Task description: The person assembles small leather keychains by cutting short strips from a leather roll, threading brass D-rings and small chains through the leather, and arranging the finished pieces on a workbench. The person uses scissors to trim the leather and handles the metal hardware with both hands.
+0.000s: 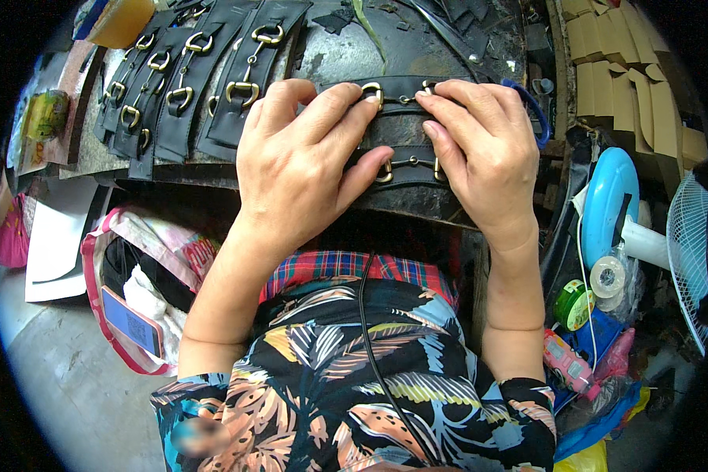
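Note:
A black leather strap point(401, 82) with a brass-coloured horsebit buckle point(403, 99) lies across the dark work surface in front of me. My left hand point(299, 161) has its fingertips at the buckle's left ring, the thumb held lower. At the right ring, the bent fingers of my right hand point(486, 145) grip the fitting, partly hiding it. Just nearer to me lies a second black strap point(413, 175) with a matching horsebit; my left thumb is by its left ring. Further left, several finished-looking black straps point(248, 75) with brass-coloured horsebits lie side by side.
Past my hands, scraps and a green strip point(367, 35) lie on the bench. A blue fan point(610, 200), tape rolls point(607, 277) and stacked cardboard point(633, 94) stand at the right. On the left are a yellowish tub point(122, 22) and a bag holding a phone point(131, 322).

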A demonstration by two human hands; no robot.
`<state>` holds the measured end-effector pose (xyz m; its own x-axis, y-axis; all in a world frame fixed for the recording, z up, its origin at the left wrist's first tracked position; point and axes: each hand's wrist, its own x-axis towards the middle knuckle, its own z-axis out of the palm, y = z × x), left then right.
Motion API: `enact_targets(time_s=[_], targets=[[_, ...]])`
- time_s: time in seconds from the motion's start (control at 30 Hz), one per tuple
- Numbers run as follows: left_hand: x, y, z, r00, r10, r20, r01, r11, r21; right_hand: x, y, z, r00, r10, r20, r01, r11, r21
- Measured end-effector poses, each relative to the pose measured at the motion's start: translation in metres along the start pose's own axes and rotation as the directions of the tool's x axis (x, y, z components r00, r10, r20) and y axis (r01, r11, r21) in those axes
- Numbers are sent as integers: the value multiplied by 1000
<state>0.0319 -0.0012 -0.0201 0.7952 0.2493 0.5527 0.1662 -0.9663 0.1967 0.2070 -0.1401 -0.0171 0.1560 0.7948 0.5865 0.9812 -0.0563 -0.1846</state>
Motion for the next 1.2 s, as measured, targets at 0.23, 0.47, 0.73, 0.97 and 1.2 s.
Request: enact_targets(time_s=[0.23, 0.47, 0.73, 0.97, 1.2], targets=[[-3, -1, 5, 997, 4, -72, -4, 1000, 4, -2, 4, 3, 1000, 9, -22, -8, 1000, 13], [-3, -3, 6, 993, 1, -119, -3, 1000, -19, -3, 5, -1, 1000, 15, -19, -14, 997, 72], [-19, -1, -14, 999, -47, -7, 48, 983, 176, -10, 8, -13, 999, 17, -41, -14, 997, 73], [-9, -5, -10, 999, -42, -26, 45, 992, 118, -3, 10, -12, 999, 50, -1, -49, 995, 86], [19, -5, -2, 999, -54, 4, 53, 992, 116, 23, 11, -2, 998, 33, 58, -34, 999, 20]])
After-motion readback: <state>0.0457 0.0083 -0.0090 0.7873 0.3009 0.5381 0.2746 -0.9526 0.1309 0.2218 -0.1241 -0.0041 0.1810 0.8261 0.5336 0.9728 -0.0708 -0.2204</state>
